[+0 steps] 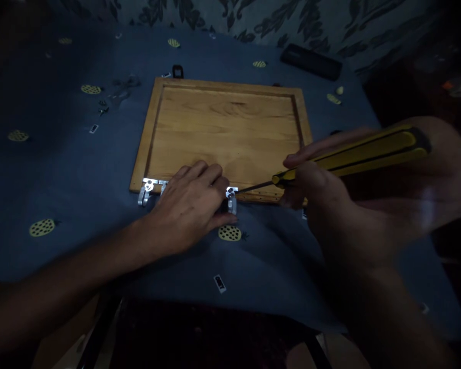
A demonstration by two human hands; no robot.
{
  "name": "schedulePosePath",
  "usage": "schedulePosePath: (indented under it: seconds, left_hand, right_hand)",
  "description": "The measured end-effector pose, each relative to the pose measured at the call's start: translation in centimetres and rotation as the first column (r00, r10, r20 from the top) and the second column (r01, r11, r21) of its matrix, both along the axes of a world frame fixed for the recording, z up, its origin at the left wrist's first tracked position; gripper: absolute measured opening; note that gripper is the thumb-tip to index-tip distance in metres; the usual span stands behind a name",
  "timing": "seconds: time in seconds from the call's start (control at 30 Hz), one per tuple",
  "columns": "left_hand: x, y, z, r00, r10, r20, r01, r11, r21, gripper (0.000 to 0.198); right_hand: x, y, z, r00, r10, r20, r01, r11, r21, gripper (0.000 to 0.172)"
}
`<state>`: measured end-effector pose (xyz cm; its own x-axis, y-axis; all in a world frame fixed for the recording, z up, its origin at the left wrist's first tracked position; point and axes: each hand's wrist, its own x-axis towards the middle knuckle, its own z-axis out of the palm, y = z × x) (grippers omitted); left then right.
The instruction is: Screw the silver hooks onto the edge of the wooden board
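A framed wooden panel (223,130) lies flat on the blue patterned tablecloth. Along its near edge is a shiny metal hook rail (149,185), with hooks pointing toward me. My left hand (194,200) lies over the middle of this rail with bent fingers, holding it against the wood and hiding part of it. A yellow and black screwdriver (363,152) is gripped in my right hand (353,225). Its shaft slants down to the left, and the tip is at the rail's right-hand hook, on or very near the fixing there.
Beyond the panel lies a dark oblong case (311,61). Left of the panel, a dim grey object (121,92) and several small dark pieces (103,106) rest on the cloth (61,169). A small dark item (177,71) touches or nearly touches the panel's far edge.
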<state>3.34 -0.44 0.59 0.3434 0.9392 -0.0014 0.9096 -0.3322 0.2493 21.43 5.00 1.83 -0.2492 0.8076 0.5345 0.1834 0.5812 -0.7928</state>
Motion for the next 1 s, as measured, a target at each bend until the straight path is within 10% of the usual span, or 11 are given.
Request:
schedulePosePath:
  seconds: [0.4,0.6,1.0]
  left_hand:
    - [-0.1,0.0,-0.2,1.0,-0.004,-0.001,0.004,1.0,0.017,0.041]
    - [0.0,0.0,-0.2,1.0,-0.008,0.0,0.008,0.999,0.037,0.042]
    - [-0.1,-0.1,-0.4,1.0,-0.004,0.012,0.003,0.999,0.05,0.039]
  right_hand:
    - [-0.6,0.0,-0.5,0.995,-0.006,-0.103,0.017,0.994,0.105,0.02]
    - [0.2,0.9,0.0,0.976,0.204,-0.073,-0.19,0.967,0.17,0.043]
    - [-0.1,0.9,0.4,0.985,0.175,0.0,-0.17,0.958,0.232,0.016]
